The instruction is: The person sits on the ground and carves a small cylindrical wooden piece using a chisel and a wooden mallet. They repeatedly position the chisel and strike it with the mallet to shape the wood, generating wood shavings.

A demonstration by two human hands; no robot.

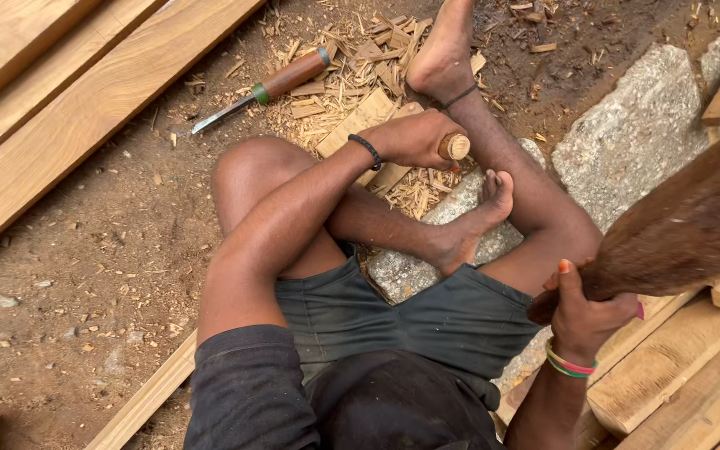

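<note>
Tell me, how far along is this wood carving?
Done: a heap of wood chips shows much cutting. In hand: the left hand grips a chisel handle on the small wood piece; the right hand raises a wooden mallet. What is left cannot be told; the cut is hidden.

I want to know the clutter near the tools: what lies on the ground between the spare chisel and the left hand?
In the head view, loose wood chips litter the dirt between the spare chisel and the left hand.

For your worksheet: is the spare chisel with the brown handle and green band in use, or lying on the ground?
Lying on the ground. The spare chisel rests flat on the dirt beside wood chips, and neither hand touches it.
</note>
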